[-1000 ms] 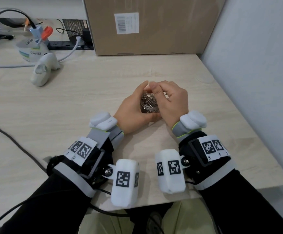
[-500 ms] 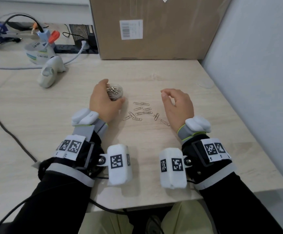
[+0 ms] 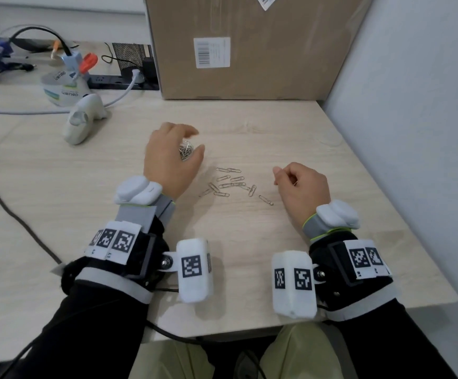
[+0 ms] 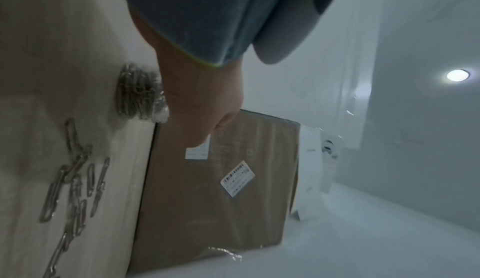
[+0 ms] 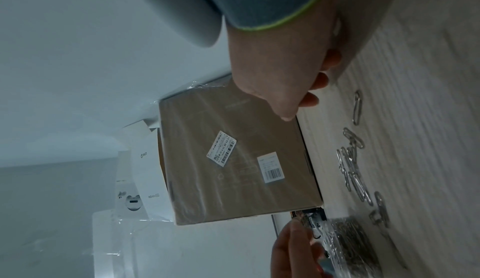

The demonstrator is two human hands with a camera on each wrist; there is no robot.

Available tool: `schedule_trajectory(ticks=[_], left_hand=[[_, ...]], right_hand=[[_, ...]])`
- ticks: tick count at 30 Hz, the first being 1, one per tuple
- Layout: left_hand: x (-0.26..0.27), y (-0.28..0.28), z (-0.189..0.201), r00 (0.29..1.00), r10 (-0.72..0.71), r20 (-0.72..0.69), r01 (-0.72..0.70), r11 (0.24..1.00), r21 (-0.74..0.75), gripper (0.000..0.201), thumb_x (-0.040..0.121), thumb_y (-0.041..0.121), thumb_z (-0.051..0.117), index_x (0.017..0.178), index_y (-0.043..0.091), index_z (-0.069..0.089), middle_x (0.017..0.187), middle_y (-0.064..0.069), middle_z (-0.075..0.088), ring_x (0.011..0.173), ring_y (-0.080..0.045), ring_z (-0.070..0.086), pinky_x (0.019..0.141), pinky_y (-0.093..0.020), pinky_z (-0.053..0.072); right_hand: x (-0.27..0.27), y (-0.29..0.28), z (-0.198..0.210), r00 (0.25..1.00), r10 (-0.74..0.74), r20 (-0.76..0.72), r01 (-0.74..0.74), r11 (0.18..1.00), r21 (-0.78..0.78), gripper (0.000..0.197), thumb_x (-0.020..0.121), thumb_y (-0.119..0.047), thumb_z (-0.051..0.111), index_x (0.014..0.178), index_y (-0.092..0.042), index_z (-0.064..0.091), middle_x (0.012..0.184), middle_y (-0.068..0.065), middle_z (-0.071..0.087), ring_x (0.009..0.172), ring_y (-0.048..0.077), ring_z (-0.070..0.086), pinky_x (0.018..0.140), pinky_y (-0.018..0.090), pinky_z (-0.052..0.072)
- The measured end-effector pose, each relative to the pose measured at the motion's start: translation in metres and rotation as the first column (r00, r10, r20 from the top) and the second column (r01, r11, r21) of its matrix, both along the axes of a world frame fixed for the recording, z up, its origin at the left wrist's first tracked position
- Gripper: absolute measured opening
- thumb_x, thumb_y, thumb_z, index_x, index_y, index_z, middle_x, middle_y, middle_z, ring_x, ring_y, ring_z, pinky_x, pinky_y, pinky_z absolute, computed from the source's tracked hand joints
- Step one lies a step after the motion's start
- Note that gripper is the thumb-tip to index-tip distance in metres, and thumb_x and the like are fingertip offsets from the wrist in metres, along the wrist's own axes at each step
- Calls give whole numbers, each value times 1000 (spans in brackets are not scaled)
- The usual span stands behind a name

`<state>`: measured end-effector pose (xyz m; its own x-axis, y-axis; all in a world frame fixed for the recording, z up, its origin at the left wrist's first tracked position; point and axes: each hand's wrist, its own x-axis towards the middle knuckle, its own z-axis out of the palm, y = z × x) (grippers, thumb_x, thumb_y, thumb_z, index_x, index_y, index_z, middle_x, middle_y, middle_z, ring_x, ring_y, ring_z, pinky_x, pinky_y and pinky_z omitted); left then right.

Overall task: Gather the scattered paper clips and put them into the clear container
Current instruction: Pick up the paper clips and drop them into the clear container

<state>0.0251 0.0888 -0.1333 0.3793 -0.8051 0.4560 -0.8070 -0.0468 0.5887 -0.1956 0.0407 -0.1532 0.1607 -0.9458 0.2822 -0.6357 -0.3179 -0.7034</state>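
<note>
A small clear container (image 3: 186, 152) full of silver paper clips stands on the desk, and my left hand (image 3: 195, 142) curls round it from above and the left. The left wrist view shows the container (image 4: 137, 94) beside my palm. Several loose paper clips (image 3: 232, 184) lie scattered on the wood just right of that hand, also seen as loose clips (image 4: 75, 180) and loose clips (image 5: 355, 171). Right of the clips, my right hand (image 3: 284, 176) rests with fingers loosely curled, nothing visible in it. The container (image 5: 350, 239) shows at the bottom of the right wrist view.
A large cardboard box (image 3: 249, 45) stands at the back of the desk, against the wall (image 3: 413, 132) on the right. A white handheld device (image 3: 81, 121), a tape dispenser (image 3: 64, 86), a power strip and cables (image 3: 1, 187) lie at the back left.
My hands have parted: the left carried the container to the left and set it on the desk, the right drew back to the right. The scattered clips between them came into view.
</note>
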Motion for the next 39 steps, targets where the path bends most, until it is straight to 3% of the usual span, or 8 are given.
schedule_trajectory(ticks=[3, 6, 13, 17, 24, 30, 34, 39], left_hand=[[-9, 2, 4, 979, -205, 22, 193, 948, 254, 30, 94, 33, 49, 82, 9, 62, 75, -6, 63, 77, -26, 57, 73, -33, 45], [-18, 0, 0, 937, -346, 54, 285, 844, 455, 41, 98, 32, 40, 81, 2, 62, 81, -15, 66, 82, -31, 59, 80, -36, 45], [-40, -7, -6, 842, -379, -383, 495, 826, 269, 31, 99, 22, 39, 71, 17, 52, 63, 3, 60, 49, -4, 56, 59, -25, 47], [-36, -12, -8, 811, -297, -505, 385, 920, 77, 27, 97, 19, 43, 73, 19, 55, 70, 3, 61, 59, -6, 58, 58, -19, 45], [-31, -17, -17, 949, -315, -1, 301, 904, 303, 32, 99, 20, 38, 123, 7, 54, 123, -13, 60, 115, -29, 53, 96, -32, 37], [-43, -15, -17, 914, -340, -220, 391, 884, 255, 29, 97, 11, 37, 120, 9, 56, 116, -7, 66, 112, -22, 58, 98, -30, 41], [-44, -13, -14, 875, -314, -368, 376, 920, 109, 25, 95, 7, 40, 110, 9, 61, 103, -5, 67, 94, -16, 62, 89, -26, 48], [-19, -9, -4, 986, -45, -163, 22, 989, -144, 23, 92, 13, 46, 109, 7, 61, 104, -6, 66, 91, -18, 58, 76, -18, 37]], right_hand=[[3, 3, 0, 998, 62, 21, -63, 998, 20, 36, 90, -34, 52, 69, -6, 58, 52, 7, 52, 56, 28, 52, 59, 36, 45], [10, 6, -1, 985, 138, 107, -145, 987, 62, 30, 91, -30, 53, 70, -8, 57, 51, 5, 55, 49, 21, 54, 61, 37, 50], [32, 9, 1, 939, 251, 234, -284, 951, 118, 14, 91, -16, 51, 81, -11, 60, 65, -1, 61, 55, 5, 62, 55, 20, 48], [32, 5, 4, 943, 208, 258, -214, 977, -7, 10, 89, -17, 55, 80, -15, 60, 74, -1, 63, 65, 15, 61, 62, 25, 49], [23, -4, -3, 994, 96, -45, -99, 993, -69, 20, 91, -23, 50, 75, -11, 53, 59, -7, 47, 65, 20, 47, 63, 32, 39], [32, 0, -3, 973, 216, 80, -218, 976, 11, 11, 88, -15, 52, 82, -13, 61, 76, 5, 66, 75, 24, 62, 72, 36, 49], [27, 1, -1, 971, 216, 104, -215, 976, -27, 10, 90, -22, 55, 91, -16, 63, 93, -1, 63, 78, 6, 55, 73, 20, 41], [21, -1, -1, 870, 344, -353, -327, 939, 109, 79, 68, -62, 66, 135, -28, 41, 142, -5, 38, 128, 18, 31, 108, 35, 27]])
